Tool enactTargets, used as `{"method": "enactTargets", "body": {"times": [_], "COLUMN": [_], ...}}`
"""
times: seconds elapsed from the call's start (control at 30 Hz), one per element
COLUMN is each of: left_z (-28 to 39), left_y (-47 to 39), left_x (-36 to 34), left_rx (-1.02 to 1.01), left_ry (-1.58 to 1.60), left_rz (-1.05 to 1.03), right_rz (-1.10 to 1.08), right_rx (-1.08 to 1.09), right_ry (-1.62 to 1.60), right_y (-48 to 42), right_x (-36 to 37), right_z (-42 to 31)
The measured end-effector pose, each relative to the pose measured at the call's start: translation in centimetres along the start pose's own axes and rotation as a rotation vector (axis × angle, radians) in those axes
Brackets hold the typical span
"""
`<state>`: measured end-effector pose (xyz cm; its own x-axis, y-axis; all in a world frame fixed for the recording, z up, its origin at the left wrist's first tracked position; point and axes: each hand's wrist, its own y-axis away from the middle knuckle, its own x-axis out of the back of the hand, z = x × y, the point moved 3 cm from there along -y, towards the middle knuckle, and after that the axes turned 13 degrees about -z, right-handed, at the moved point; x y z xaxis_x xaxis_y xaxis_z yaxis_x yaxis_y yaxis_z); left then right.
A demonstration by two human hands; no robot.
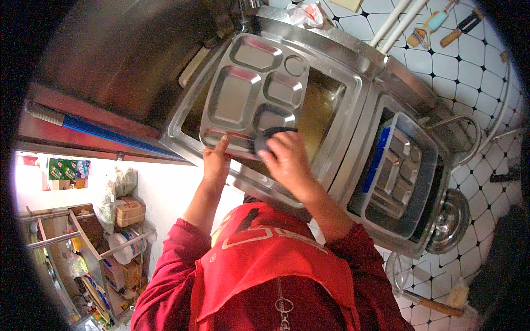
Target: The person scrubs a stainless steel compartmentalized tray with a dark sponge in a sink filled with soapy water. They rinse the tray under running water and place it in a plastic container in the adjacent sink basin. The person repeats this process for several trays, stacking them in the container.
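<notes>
A stainless steel compartment tray [236, 99] lies tilted over the left sink basin [352, 91], which holds murky water [316, 107]. My left hand [217, 162] grips the tray's near edge, its thumb on the near long compartment. In my right hand [287, 159] is a dark scouring pad [265, 140], pressed to the tray's near right corner. The fingers of that hand are slightly blurred, and they cover part of the pad.
In the right basin stands a clear plastic tub [430, 194] holding compartment trays [397, 178]. A blue-handled pole [107, 130] runs along the left. Peelers [430, 29] and a whisk [399, 273] hang on the tiled wall. Shelving [83, 231] stands at lower left.
</notes>
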<state>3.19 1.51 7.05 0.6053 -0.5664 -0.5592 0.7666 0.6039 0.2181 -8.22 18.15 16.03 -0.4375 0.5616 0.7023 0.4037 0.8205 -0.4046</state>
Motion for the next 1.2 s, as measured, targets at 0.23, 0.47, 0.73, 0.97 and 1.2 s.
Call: {"method": "enactTargets", "body": {"times": [0.23, 0.47, 0.73, 0.97, 1.2], "left_z": [0.6, 3.0, 3.5, 0.8, -3.5], "left_y": [-0.1, -0.4, 0.9, 3.3, 6.5], "left_x": [-1.2, -0.2, -1.7, -9.8, -19.3], "left_rx": [-0.052, -0.072, 0.090, 0.484, -0.034], "left_ry": [-0.081, 0.133, 0.217, 0.137, -0.720], "left_rz": [0.050, 0.017, -0.078, -0.282, -1.053], "right_rz": [-0.261, -0.466, -0.275, 0.264, -0.001], "right_rx": [-0.122, -0.270, -0.237, -0.432, -0.629], "right_ry": [0.303, 0.544, 0.316, -0.855, 0.015], "right_y": [2.2, 8.8, 11.5, 19.4, 14.8], "right_x": [-5.1, -4.5, -2.5, -10.0, -0.7], "right_z": [3.0, 10.5, 7.8, 16.0, 8.0]}}
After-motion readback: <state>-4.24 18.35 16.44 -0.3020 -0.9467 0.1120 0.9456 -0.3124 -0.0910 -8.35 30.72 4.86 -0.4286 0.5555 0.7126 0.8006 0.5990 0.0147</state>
